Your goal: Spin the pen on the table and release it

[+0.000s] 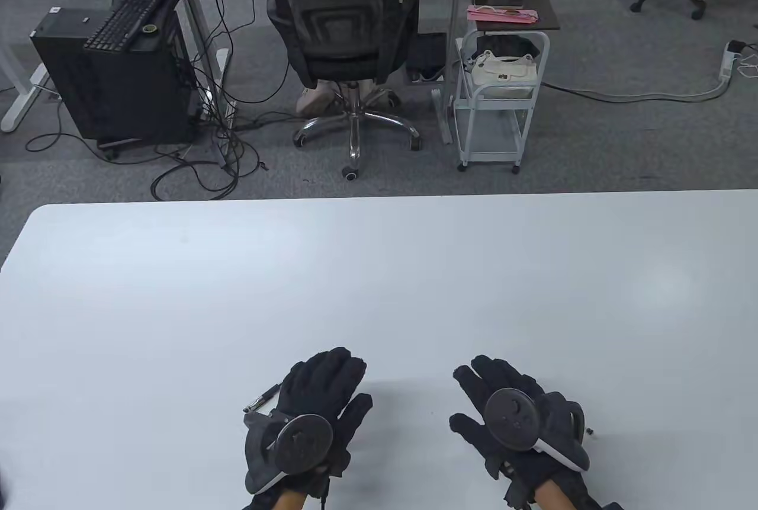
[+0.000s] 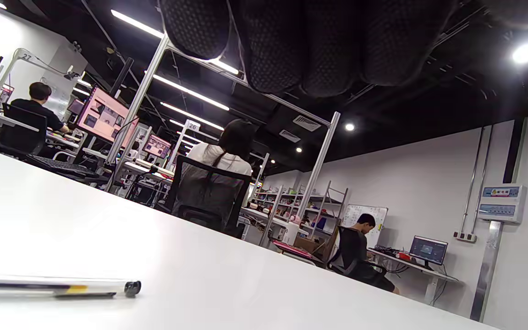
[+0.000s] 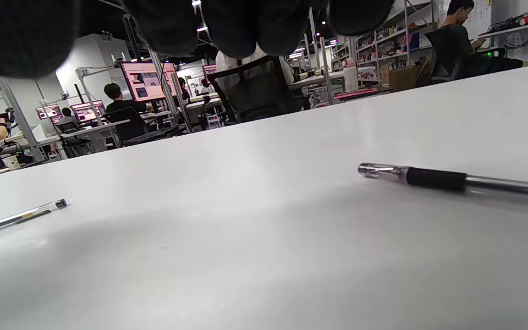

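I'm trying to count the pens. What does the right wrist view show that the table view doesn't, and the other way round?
Only the right wrist view plainly shows the black-grip pen lying free on the table. Only the table view shows both hands from above, the left hand and the right hand, fingers outstretched. Both show the white table and a second pen beside the left hand.

two pens [image 3: 452,180] [image 3: 16,217], two gloved hands [image 1: 314,409] [image 1: 509,415], one table [image 1: 379,273]

pen [image 1: 264,398] under left hand [image 1: 314,409] — table [image 1: 379,273]
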The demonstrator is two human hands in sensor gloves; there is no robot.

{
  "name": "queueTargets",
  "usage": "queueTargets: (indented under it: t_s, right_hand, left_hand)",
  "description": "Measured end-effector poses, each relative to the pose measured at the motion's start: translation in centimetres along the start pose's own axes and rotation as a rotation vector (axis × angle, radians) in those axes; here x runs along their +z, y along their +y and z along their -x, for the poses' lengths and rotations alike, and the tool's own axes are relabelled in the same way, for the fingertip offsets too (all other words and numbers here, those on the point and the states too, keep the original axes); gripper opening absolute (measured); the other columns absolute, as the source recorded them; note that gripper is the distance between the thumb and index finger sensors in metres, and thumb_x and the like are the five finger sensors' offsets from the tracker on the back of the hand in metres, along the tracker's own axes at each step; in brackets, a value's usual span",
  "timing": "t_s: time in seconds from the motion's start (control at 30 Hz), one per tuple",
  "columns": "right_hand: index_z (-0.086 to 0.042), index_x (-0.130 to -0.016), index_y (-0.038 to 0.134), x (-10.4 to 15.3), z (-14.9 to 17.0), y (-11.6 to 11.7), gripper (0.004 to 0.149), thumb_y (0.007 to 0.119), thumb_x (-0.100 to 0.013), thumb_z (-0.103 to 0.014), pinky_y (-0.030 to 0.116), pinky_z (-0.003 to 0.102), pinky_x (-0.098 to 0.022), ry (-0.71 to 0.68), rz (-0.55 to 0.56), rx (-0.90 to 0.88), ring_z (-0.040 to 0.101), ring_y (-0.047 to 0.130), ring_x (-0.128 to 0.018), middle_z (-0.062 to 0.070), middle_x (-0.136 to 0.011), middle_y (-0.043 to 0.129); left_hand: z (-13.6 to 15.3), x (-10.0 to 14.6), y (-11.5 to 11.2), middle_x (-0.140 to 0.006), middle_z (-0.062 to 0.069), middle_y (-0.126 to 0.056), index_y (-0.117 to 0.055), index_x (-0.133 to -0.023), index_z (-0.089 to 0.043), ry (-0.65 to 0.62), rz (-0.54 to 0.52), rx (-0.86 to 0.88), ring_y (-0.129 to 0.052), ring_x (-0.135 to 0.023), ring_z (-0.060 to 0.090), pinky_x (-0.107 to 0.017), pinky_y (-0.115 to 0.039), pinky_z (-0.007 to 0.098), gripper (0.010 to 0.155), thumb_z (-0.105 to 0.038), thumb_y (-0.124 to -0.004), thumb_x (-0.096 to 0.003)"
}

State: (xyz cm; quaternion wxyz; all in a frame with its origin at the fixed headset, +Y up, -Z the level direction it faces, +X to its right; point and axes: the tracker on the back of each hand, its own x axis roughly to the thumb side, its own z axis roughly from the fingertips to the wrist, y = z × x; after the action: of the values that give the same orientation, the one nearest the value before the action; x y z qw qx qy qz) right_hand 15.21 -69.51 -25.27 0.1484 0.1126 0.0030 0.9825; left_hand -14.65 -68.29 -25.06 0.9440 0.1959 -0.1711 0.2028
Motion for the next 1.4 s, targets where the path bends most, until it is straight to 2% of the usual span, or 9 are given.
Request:
queueTargets:
  t_s: [0.4,0.6,0.87,1.2,1.4]
  right_hand:
    - [-0.028,-0.105,0.055,-0.1,0.3,0.2,0.072,0.077,-0.044,-0.059,0.049,0.067,-0.068,0.022,-0.016,0.013,0.039,0.053,-0.103,0.010,-0.113,0.051]
    - [-0.027,-0.106,0.054,-0.3,0.7,-0.5,0.073,0.078,-0.044,-0.058,0.048,0.067,-0.068,0.048,-0.016,-0.075,0.040,0.052,-0.103,0.010,-0.113,0.050]
    - [-0.026,-0.106,0.053,-1.1,1.2,-2.6,0.075,0.080,-0.044,-0.058,0.048,0.067,-0.069,0.134,-0.012,-0.005,0.040,0.051,-0.104,0.011,-0.113,0.049]
    - [-0.025,-0.105,0.056,-3.6,5.2,-5.6,0.072,0.085,-0.044,-0.051,0.046,0.066,-0.071,0.362,-0.027,0.183,0.039,0.052,-0.105,0.009,-0.114,0.050]
    - [-0.028,-0.103,0.059,-4.8,8.0,-3.5,0.066,0.087,-0.046,-0.044,0.049,0.065,-0.070,0.461,-0.167,0.217,0.038,0.062,-0.100,0.008,-0.110,0.060]
  left_hand:
    - [0.2,0.0,-0.4,-0.109,0.003,-0.075,-0.076,-0.096,-0.031,0.012,0.029,-0.007,-0.076,-0.100,0.031,-0.073,-0.059,0.058,0.059,-0.059,-0.070,-0.0442]
    - [0.4,0.0,-0.5,-0.109,0.003,-0.075,-0.076,-0.096,-0.031,0.019,0.044,-0.012,-0.076,-0.100,0.032,-0.073,-0.059,0.058,0.060,-0.059,-0.071,-0.0439]
    - [0.5,0.0,-0.4,-0.109,0.003,-0.075,-0.076,-0.096,-0.031,0.031,0.050,-0.005,-0.076,-0.100,0.032,-0.073,-0.059,0.058,0.060,-0.059,-0.071,-0.0440]
    - [0.7,0.0,-0.5,-0.109,0.003,-0.075,-0.076,-0.096,-0.031,0.037,0.058,-0.002,-0.076,-0.100,0.031,-0.073,-0.059,0.058,0.060,-0.059,-0.071,-0.0440]
    - [0.5,0.0,-0.7,-0.109,0.003,-0.075,-0.076,-0.096,-0.031,0.029,0.076,-0.015,-0.076,-0.100,0.032,-0.073,-0.059,0.059,0.060,-0.059,-0.071,-0.0439]
